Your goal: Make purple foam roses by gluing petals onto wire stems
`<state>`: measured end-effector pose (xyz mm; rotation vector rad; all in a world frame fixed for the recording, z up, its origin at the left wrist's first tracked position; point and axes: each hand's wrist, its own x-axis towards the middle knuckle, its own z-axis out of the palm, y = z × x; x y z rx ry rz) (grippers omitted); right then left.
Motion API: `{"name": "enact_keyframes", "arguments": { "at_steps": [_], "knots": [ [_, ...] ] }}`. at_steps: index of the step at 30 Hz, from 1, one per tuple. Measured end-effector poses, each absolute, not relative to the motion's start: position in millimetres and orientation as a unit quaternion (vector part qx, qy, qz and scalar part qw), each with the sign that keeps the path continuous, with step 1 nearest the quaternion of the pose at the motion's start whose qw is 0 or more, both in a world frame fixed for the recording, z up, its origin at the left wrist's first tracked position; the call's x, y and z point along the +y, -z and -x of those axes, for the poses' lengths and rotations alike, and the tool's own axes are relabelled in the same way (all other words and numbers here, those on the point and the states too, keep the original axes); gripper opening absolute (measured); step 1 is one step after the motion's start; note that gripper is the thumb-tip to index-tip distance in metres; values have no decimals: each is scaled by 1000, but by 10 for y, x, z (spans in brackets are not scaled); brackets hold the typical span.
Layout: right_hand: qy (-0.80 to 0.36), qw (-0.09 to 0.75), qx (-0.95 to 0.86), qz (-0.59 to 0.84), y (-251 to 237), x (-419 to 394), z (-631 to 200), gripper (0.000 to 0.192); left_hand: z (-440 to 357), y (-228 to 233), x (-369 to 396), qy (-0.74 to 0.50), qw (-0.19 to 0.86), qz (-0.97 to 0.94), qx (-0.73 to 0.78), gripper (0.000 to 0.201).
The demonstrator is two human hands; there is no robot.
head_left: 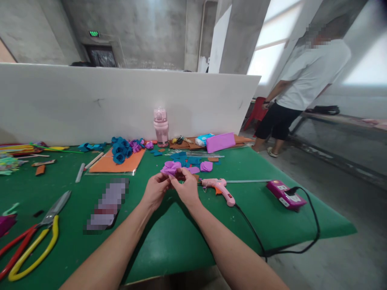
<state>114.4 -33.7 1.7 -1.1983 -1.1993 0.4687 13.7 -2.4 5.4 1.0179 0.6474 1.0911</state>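
Note:
Between my two hands, over the green tabletop (169, 249), is a purple flower of folded sheet material (171, 166). My left hand (155, 189) pinches its lower left side. From the right, the fingers of my right hand (186, 187) are closed on its petals. Just behind my hands lie loose purple petals (206, 166) and dark teal petals (180, 157). Right of my right hand, a pink glue gun (219, 187) rests on the table, its tip near my wrist. The underside of the flower is hidden by my fingers.
A phone (107, 205) and large scissors (45, 229) lie left. Teal flowers (121, 150) sit on an orange sheet (136, 161). A pink bottle (161, 127) stands by the white panel (127, 100). A purple power strip (286, 195) with black cable lies right; a person (302, 84) stands beyond.

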Motion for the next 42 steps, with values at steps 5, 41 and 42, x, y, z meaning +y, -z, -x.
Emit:
{"name": "enact_keyframes", "arguments": {
  "at_steps": [5,41,42],
  "knots": [
    [-220,635,-521,527,-34,-346,-1152,12,-135,-64,-27,-489,691,-450,286,26],
    [-303,702,-415,493,10,-274,-1231,24,-82,-94,5,-481,690,-421,339,27],
    [-304,698,-424,491,22,-271,-1218,24,-85,-87,11,-485,689,-418,339,28]
  ]
}}
